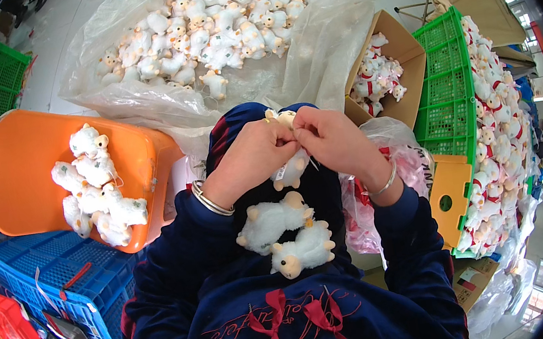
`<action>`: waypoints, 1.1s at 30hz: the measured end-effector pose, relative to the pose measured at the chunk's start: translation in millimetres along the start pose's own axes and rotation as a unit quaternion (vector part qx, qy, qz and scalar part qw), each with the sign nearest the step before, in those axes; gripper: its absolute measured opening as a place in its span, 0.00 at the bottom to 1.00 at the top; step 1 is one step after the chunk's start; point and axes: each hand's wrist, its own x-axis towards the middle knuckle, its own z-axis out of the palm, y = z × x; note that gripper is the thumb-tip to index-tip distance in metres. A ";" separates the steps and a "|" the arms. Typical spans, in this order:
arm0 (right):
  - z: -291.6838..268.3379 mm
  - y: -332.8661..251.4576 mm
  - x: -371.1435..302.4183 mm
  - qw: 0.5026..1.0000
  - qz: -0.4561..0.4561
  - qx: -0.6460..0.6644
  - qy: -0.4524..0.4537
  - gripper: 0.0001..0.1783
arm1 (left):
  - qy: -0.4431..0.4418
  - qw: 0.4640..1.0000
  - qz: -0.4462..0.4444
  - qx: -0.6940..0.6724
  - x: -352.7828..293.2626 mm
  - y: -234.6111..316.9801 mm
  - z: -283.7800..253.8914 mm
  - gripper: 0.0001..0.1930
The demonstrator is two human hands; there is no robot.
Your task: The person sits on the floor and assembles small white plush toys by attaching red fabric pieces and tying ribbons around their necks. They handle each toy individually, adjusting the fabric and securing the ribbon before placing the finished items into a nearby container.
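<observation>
Behind my lap (258,269), loose lambs (220,16) covered plastic. Both hands, left (252,158) and right (333,136), pinched one lamb (291,166) above it, steadying it; two more (285,234) waited there.

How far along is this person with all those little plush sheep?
Looking done: plush sheep with red collars fill the green crate and cardboard box. In hand: the left hand and right hand grip one sheep; two lie on the lap. Left: plain ones on the plastic sheet and orange chair.
</observation>
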 end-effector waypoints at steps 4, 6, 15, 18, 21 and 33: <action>24.1 -8.1 -12.3 0.986 -0.067 -0.085 0.125 0.07 | 0.023 0.999 -0.045 -0.016 -2.3 -3.0 4.6 0.12; 30.2 3.5 -14.6 0.975 -0.112 -0.092 0.165 0.04 | 0.018 0.998 -0.051 -0.026 -1.4 0.4 4.2 0.12; 14.6 37.2 -12.0 0.976 -0.154 0.146 0.048 0.04 | -0.081 0.988 -0.093 -0.095 4.8 -15.8 -11.1 0.10; 4.5 31.6 -10.0 0.977 -0.202 0.056 0.027 0.04 | -0.090 0.991 -0.069 -0.075 6.0 -17.4 -11.9 0.10; -1.4 25.9 -10.0 0.981 -0.186 0.047 -0.005 0.04 | -0.093 0.986 -0.093 -0.100 4.5 -16.9 -12.3 0.10; 5.7 5.6 -11.3 0.993 -0.117 -0.011 0.015 0.05 | -0.074 0.987 -0.103 -0.101 4.2 -22.0 -9.9 0.10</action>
